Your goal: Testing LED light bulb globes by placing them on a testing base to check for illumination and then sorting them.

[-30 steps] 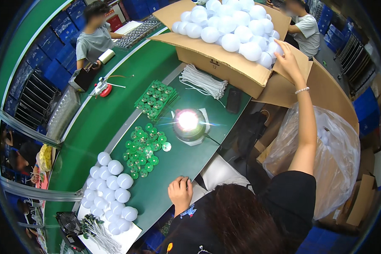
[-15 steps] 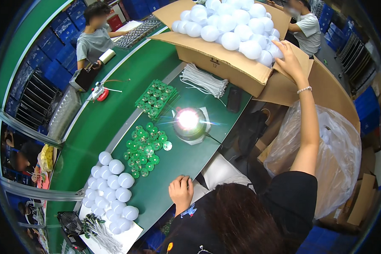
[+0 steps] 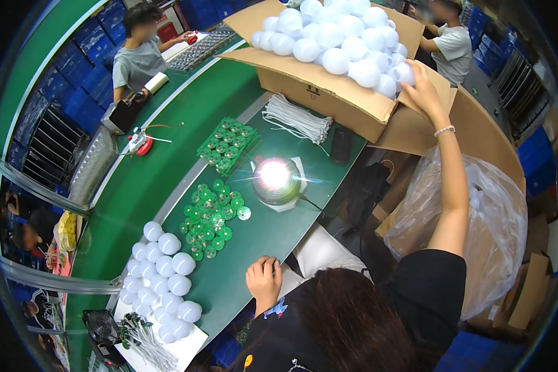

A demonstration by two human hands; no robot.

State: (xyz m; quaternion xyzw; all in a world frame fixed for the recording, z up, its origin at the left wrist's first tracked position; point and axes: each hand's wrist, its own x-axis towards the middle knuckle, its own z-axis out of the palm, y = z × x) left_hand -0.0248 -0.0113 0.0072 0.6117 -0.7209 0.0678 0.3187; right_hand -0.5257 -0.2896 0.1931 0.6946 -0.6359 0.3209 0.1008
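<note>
High at the right, my right hand (image 3: 424,93) reaches over the corner of an open cardboard box (image 3: 319,93). Its fingers are closed around the side of a white globe bulb cover (image 3: 404,74) at the edge of the heap. Many similar bulb covers (image 3: 336,61) fill the box to above its flaps. My left hand (image 3: 264,280) rests at the near table edge with its fingers curled in, and nothing shows in it. Ahead of it lie a loose pile of round green circuit boards (image 3: 212,218) and a brightly glowing round lamp (image 3: 275,180).
White bulb covers (image 3: 165,265) and wired boards (image 3: 144,341) lie at the lower left, near a black fan (image 3: 102,325). Stacked green board panels (image 3: 227,144) and a white wire bundle (image 3: 299,118) lie farther back. A green conveyor (image 3: 142,186) runs beyond. Co-workers sit across it and behind the box.
My right hand has shifted slightly, still at the same bulb cover; my left hand has stayed put. The red-and-white item on the conveyor moved left. The co-worker across now has a red item in hand.
</note>
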